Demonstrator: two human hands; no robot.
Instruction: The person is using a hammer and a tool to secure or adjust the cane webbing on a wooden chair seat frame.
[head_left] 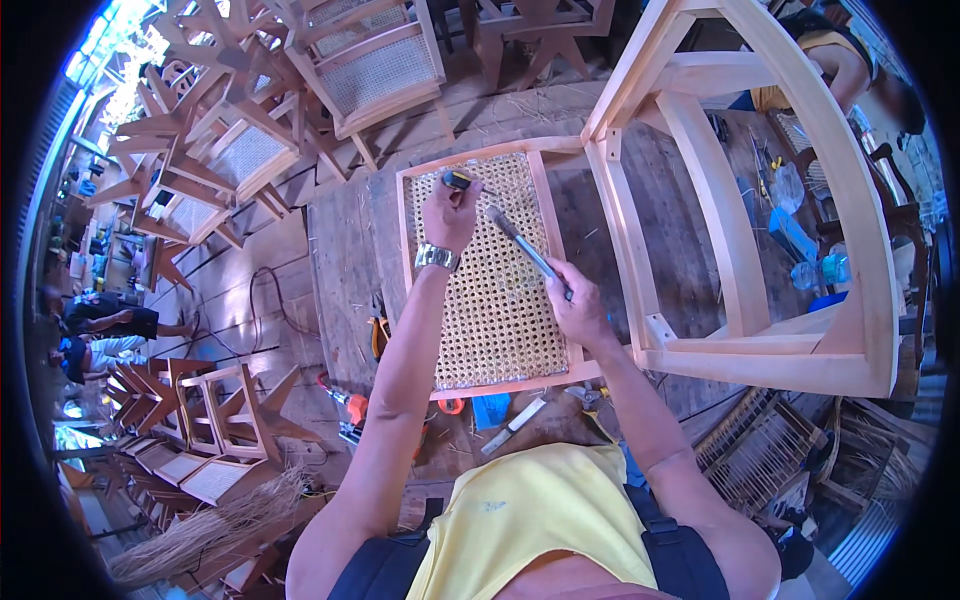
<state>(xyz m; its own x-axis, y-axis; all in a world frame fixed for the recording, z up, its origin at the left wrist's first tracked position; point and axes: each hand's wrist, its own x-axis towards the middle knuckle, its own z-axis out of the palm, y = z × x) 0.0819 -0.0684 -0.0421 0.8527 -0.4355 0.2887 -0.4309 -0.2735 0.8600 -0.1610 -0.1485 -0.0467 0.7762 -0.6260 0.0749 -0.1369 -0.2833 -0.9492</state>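
A wooden chair frame lies in front of me, its panel of woven cane webbing (490, 310) facing up inside a pinkish wood border (552, 205). My left hand (450, 218), with a metal watch at the wrist, is closed around a short tool with a black-and-yellow handle (457, 180) over the far part of the cane. The tool's working end is too small to make out. My right hand (578, 308) grips a hammer (530, 248) by the end of its handle. The hammer's head points toward my left hand, above the cane and apart from that hand.
The chair's remaining frame (745, 210) rises on the right. Orange-handled pliers (378, 332), a red tool (355, 406), a knife-like blade (514, 427) and other pliers (590, 397) lie close by. Stacked chairs (230, 150) stand left. Another person (850, 75) is at the far right.
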